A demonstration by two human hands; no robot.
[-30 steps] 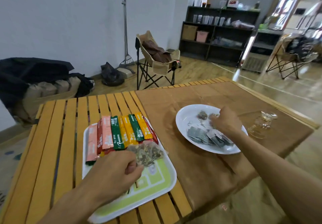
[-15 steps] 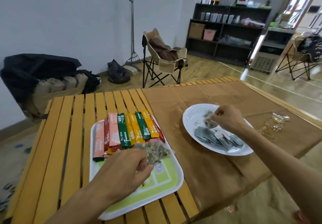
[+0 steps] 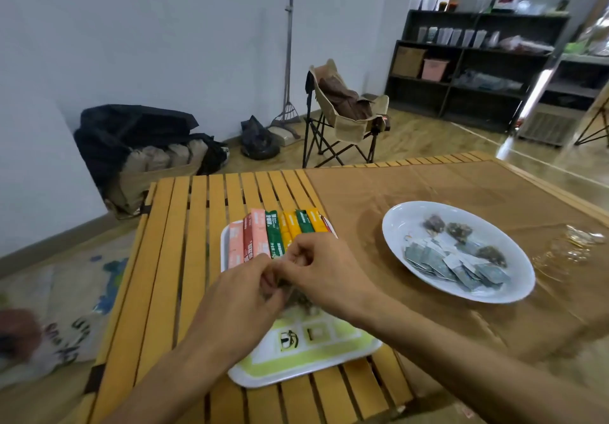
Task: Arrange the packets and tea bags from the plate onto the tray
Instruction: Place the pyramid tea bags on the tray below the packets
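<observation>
A white and green tray (image 3: 306, 362) lies on the slatted wooden table, with a row of coloured stick packets (image 3: 273, 232) along its far end. Both hands meet over the tray's middle. My left hand (image 3: 244, 295) and my right hand (image 3: 321, 268) have their fingers curled together around clear mesh tea bags (image 3: 301, 298), which they mostly hide. To the right, a white plate (image 3: 398, 229) holds several grey foil packets (image 3: 451, 263) and three dark mesh tea bags (image 3: 458, 230).
A brown mat (image 3: 428, 192) covers the table's right half under the plate. A clear glass object (image 3: 580, 242) lies right of the plate. A folding chair (image 3: 342, 110) stands beyond the table, dark shelves (image 3: 474, 64) at the back right.
My right hand left the plate with a tea bag and moved left to the tray, where it now meets my left hand. The view also shifted right and nearer.
</observation>
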